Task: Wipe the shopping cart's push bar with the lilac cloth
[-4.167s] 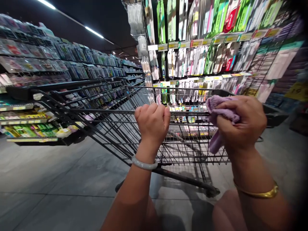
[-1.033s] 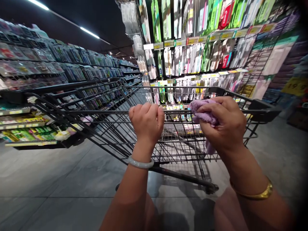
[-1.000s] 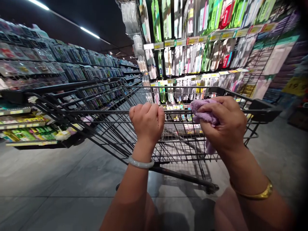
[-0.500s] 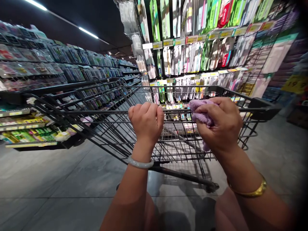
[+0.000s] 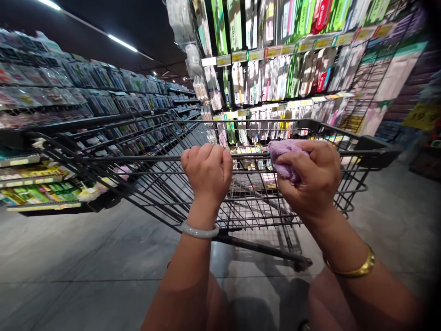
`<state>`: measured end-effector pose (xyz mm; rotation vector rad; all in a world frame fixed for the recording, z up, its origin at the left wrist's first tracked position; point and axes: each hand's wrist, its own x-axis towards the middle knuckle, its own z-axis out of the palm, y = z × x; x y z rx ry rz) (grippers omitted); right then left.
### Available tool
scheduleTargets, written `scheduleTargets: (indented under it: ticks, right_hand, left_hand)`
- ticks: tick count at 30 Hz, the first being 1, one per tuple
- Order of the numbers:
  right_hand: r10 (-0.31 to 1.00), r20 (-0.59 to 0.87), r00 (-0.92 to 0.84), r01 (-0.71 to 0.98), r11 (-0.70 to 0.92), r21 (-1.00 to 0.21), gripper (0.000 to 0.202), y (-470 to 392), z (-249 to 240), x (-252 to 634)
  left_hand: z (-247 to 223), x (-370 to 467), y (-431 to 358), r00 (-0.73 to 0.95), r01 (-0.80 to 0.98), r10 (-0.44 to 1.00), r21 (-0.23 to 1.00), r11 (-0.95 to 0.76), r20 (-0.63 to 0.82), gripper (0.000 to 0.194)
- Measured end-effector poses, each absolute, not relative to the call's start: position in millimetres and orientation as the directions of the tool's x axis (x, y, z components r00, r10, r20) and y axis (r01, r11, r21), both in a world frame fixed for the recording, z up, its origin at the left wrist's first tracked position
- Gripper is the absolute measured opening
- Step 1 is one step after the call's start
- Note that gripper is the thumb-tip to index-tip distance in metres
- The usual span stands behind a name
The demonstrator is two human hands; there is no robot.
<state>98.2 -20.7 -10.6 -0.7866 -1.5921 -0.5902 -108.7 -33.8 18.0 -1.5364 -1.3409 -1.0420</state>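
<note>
So the right hand [image 5: 312, 172] has slid in closer to the left hand [image 5: 207, 172] since earlier, fist bunched around one purple cloth [image 5: 285, 158] on the top rail [image 5: 148, 158]. Left's curled over that same rail, knuckles up. One shopping cart [image 5: 257, 199], then packed shelves [image 5: 258, 53], two long ceiling lights [image 5: 122, 42].

The left hand [image 5: 206, 177] grips the shopping cart's [image 5: 148, 158] top rail; the right [image 5: 310, 177] clutches a purple cloth [image 5: 284, 154] around it.
</note>
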Motion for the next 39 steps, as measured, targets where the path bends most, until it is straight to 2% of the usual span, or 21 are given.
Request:
scheduleTargets:
  ticks: [18,24,39]
  right_hand:
    - [0.179,0.982,-0.063,0.779,0.624,-0.064,0.019,-23.5,-5.6,98.8]
    - [0.147,0.987,-0.065,0.769,0.638,-0.044,0.020,-21.8,-5.0,99.3]
    - [0.125,0.989,-0.075,0.777,0.629,-0.021,0.020,-21.3,-10.3,98.0]
  left_hand:
    - [18.5,-108.6,-33.7,0.090,0.995,0.317,-0.075,-0.061,0.944,0.033]
    - [18.3,-108.6,-33.1,0.076,0.994,0.314,-0.047,-0.100,0.946,0.033]
    - [17.0,-109.1,-32.7,0.095,0.995,0.300,-0.080,-0.061,0.949,0.032]
